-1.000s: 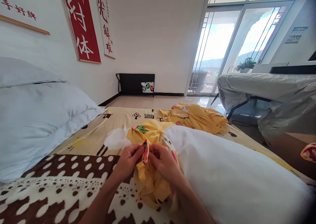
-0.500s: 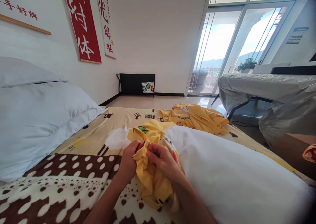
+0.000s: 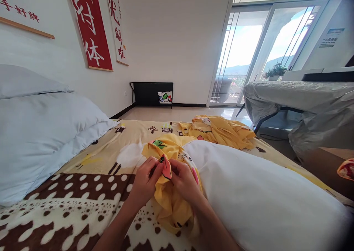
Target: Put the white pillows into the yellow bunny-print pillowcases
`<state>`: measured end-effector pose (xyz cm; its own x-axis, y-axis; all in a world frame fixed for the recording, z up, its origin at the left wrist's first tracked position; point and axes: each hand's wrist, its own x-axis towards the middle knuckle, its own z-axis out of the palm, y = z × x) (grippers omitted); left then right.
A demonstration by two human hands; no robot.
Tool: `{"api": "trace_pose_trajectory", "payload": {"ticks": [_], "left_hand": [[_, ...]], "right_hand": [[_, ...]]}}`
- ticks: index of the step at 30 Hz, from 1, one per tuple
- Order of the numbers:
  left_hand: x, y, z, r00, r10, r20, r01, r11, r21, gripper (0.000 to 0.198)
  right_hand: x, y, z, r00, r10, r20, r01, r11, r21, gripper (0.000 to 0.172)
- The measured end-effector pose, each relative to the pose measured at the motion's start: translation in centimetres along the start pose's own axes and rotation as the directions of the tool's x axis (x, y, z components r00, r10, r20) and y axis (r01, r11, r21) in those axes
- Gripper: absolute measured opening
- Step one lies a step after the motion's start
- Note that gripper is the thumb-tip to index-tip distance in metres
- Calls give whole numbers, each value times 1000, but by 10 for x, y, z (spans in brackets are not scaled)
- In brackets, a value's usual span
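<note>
A yellow printed cloth (image 3: 174, 203) is bunched around the near left end of a long white pillow (image 3: 249, 184) on the bed. My left hand (image 3: 145, 181) pinches a fold of this cloth, thumb against fingers. Right beside it, my right hand (image 3: 184, 177) grips the same cloth, its fingertips partly hidden by the fabric. Between the two hands a pink and green printed patch of the cloth stands up. Another yellow cloth (image 3: 221, 131) lies crumpled beyond the pillow.
White pillows (image 3: 49, 133) are stacked at the left on the patterned blanket (image 3: 83, 203). A plastic-covered table (image 3: 298, 94) stands at the right, with a cardboard box (image 3: 329, 166) below it. A black folded frame (image 3: 146, 94) leans on the far wall.
The fold between my hands has turned, showing a pink and green patch. My left thumb has moved across onto the fold. The view has shifted slightly.
</note>
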<state>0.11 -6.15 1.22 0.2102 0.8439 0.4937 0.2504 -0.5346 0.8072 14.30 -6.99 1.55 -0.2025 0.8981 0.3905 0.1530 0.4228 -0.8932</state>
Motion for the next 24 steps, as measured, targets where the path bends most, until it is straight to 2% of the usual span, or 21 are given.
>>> {"api": "trace_pose_trajectory", "payload": {"ticks": [4, 7, 13, 17, 20, 24], "left_hand": [[-1, 6, -3, 1000, -6, 3, 6, 990, 139, 20], [-2, 6, -3, 999, -32, -11, 34, 986, 164, 19], [-2, 5, -6, 997, -62, -38, 64, 996, 58, 28], [1, 2, -19, 986, -138, -92, 130, 987, -93, 31], [5, -3, -35, 937, -274, -216, 197, 926, -322, 30], [14, -12, -54, 818, -480, -316, 176, 733, -657, 33]], "right_hand": [[-2, 1, 2, 997, -62, -40, 56, 990, -128, 9], [-2, 1, 4, 996, -77, -44, 67, 978, -196, 11], [-2, 0, 7, 999, -49, -21, 44, 984, -175, 10], [-4, -4, 4, 1000, 4, -13, -6, 987, -163, 17], [-4, -6, -3, 995, 17, -102, -39, 974, -222, 15], [-2, -6, -11, 979, 7, -205, -74, 944, -320, 15]]}}
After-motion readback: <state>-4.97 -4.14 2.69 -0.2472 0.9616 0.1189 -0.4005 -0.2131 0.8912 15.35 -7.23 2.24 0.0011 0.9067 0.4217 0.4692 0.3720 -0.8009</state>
